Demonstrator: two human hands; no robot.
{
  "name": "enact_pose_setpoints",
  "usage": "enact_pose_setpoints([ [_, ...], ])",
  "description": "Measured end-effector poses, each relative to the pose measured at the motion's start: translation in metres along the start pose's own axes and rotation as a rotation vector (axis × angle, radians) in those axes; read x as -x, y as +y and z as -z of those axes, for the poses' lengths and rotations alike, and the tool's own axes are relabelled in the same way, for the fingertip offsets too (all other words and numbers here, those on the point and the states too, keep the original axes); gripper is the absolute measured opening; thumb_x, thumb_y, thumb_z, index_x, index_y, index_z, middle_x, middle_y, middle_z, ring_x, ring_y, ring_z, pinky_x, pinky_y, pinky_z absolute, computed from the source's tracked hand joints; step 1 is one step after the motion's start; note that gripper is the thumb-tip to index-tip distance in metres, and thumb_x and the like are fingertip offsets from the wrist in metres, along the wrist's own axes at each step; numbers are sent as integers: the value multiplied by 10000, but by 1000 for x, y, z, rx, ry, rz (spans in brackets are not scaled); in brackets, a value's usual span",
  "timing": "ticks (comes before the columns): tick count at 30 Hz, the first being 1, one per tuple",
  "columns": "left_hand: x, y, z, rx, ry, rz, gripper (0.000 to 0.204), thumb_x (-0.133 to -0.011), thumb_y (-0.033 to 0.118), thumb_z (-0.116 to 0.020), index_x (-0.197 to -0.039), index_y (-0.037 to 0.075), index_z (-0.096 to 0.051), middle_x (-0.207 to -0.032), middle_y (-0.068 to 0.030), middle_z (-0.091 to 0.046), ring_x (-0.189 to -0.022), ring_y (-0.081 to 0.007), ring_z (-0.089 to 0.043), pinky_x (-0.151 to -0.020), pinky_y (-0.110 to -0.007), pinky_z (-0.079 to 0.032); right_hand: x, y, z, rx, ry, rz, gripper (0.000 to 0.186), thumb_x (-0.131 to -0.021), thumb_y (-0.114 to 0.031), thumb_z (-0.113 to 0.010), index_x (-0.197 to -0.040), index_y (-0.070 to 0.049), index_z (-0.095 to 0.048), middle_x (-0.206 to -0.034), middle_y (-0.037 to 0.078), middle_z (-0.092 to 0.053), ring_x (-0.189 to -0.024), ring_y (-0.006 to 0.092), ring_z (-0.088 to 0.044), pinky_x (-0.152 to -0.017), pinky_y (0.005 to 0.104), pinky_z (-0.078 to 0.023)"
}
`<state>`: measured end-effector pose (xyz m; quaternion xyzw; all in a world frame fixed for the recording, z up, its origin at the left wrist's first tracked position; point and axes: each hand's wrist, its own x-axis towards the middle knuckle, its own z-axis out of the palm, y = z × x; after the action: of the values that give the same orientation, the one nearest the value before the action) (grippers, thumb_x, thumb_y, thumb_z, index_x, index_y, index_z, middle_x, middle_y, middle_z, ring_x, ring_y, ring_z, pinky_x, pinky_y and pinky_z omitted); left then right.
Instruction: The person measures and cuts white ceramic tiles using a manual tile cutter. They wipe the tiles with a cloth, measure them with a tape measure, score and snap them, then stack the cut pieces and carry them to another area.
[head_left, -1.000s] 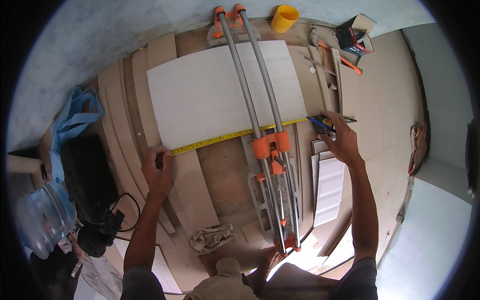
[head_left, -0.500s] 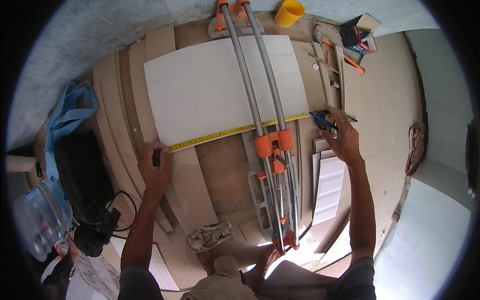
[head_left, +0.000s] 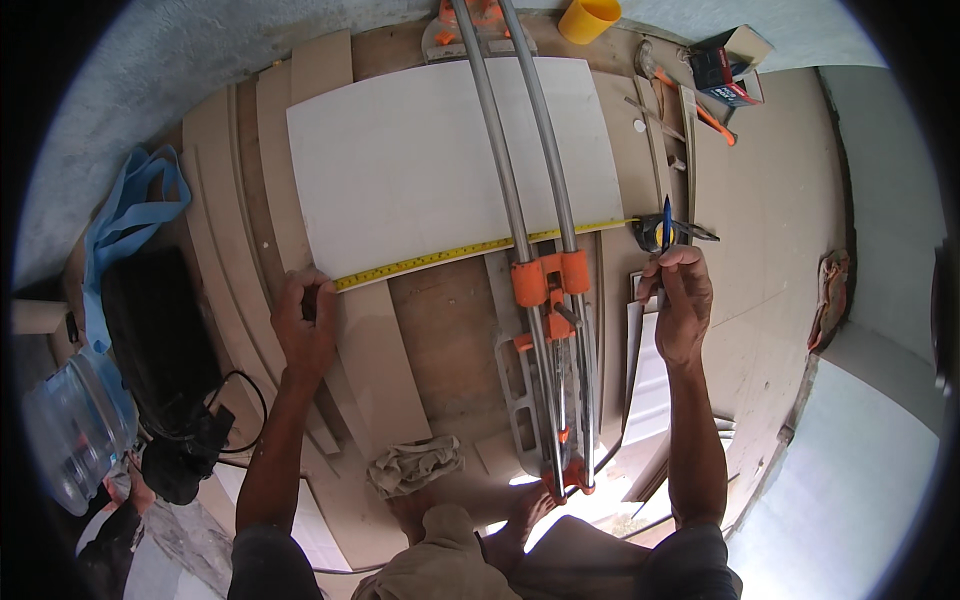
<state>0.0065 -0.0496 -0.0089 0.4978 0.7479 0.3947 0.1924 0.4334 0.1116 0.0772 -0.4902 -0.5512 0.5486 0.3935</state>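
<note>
Lying crumpled by the person's feet [head_left: 525,518], a pale cloth [head_left: 415,467] is the nearest loose thing. Beyond it a tile cutter [head_left: 541,283] sends its paired metal rails away from the body, their far ends leaning left; its orange carriage sits just short of a white tile [head_left: 400,170].

The yellow tape blade [head_left: 430,262] has its long axis left to right, along the tile's near edge, slanting a little farther away toward the right and passing beneath the rails. Its dark case [head_left: 648,235] lies past the tile's right edge. A blue pen [head_left: 667,228] points away from the body, its long axis nearly square to the blade.

The left forearm reaches forward from the lower left, and the left hand [head_left: 306,318] is half curled, thumb and forefinger bent toward each other. The blade's free end meets their tips at the tile's near left corner; whether they pinch it or only press it, I cannot tell. The right forearm comes almost straight forward, and the right hand [head_left: 682,303], fingers bent, pinches the pen between thumb and fingertips. The pen juts out beyond those fingers, and the case lies just past them, near the pen.

Farther off are an orange-handled tool [head_left: 715,125], a dark box [head_left: 722,72] with a raised flap and a yellow cup [head_left: 590,20] near the wall [head_left: 200,50].
</note>
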Motion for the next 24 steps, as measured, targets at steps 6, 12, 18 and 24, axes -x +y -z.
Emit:
enact_pose_setpoints([
  [6,0,3,0,-10,-15,12,86,-968,68,-651,-1023,9,-621,-911,-90,-611,-857,-176,-597,-824,-319,-489,11,-5,-25,-57,27,7,202,-1021,-127,-618,-1207,-76,-556,-999,61,-669,-901,124,-634,-818,261,-483],
  [12,0,4,2,-5,-32,38,105,-977,94,-643,-1035,11,-620,-930,-69,-633,-888,-152,-589,-858,-318,-483,25,37,-15,100,211,90,254,-1032,-325,-645,-991,-99,-536,-755,-13,-515,-668,88,-466,-639,254,-419],
  [18,-2,4,-1,10,1,-18,73,-959,52,-651,-1013,7,-628,-899,-93,-603,-831,-178,-589,-801,-311,-486,16,38,-65,-6,280,121,269,-1062,-286,-532,-1012,-34,-616,-812,80,-657,-690,136,-592,-690,276,-495],
  [24,-1,5,0,33,0,20,80,-957,47,-660,-1021,8,-634,-910,-90,-617,-823,-172,-592,-791,-304,-488,19,50,-69,2,259,-16,100,-995,-84,-669,-1050,-9,-632,-877,68,-720,-813,103,-656,-783,262,-521],
])
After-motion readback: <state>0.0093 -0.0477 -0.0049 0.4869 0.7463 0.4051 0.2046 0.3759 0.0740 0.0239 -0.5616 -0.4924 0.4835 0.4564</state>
